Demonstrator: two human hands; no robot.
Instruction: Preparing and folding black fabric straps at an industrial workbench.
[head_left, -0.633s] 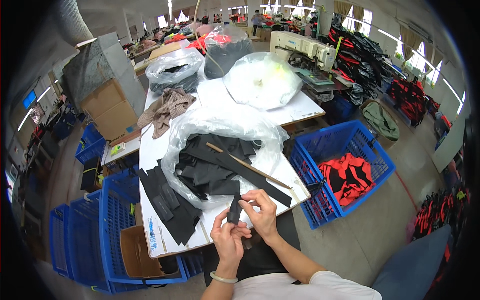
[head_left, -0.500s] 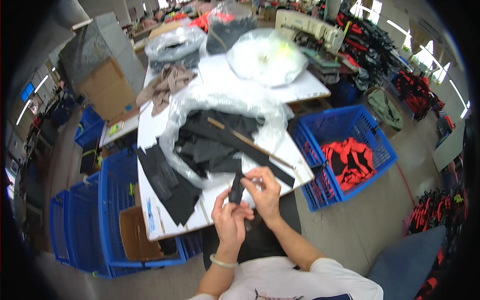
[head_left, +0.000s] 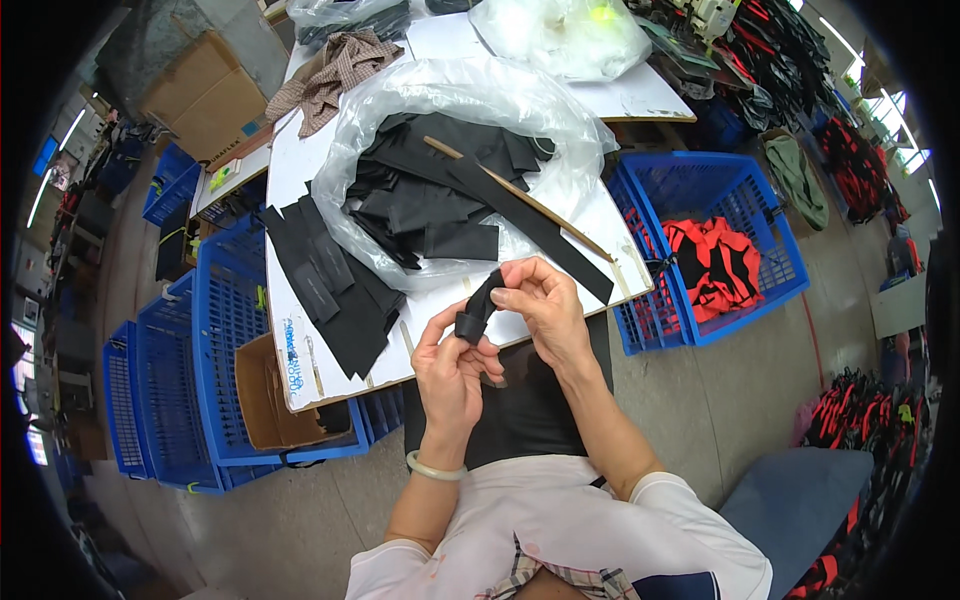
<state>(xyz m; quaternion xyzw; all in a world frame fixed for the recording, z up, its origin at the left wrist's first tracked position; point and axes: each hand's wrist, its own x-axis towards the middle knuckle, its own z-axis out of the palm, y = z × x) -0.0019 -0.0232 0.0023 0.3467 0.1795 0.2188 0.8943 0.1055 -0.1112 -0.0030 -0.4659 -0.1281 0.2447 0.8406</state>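
Left hand (head_left: 452, 365): closed around the lower, rolled end of a black fabric strip (head_left: 478, 308), thumb on top.
Right hand (head_left: 543, 310): fingertips pinch the upper end of the same strip.
Where the strip is: in the air between both hands, just over the near edge of the white table (head_left: 620, 95), not touching it.
How it handles: it looks light, soft and limp; it bends easily and should not slip much. It is best held at both ends, as now.
Lower end: maybe rolled or folded thick; the view is too small to be sure.
Nearby: a pile of black pieces (head_left: 430, 200) on a clear plastic bag (head_left: 470, 95), a wooden stick (head_left: 520, 198), a blue basket (head_left: 700, 180) with red cloth.
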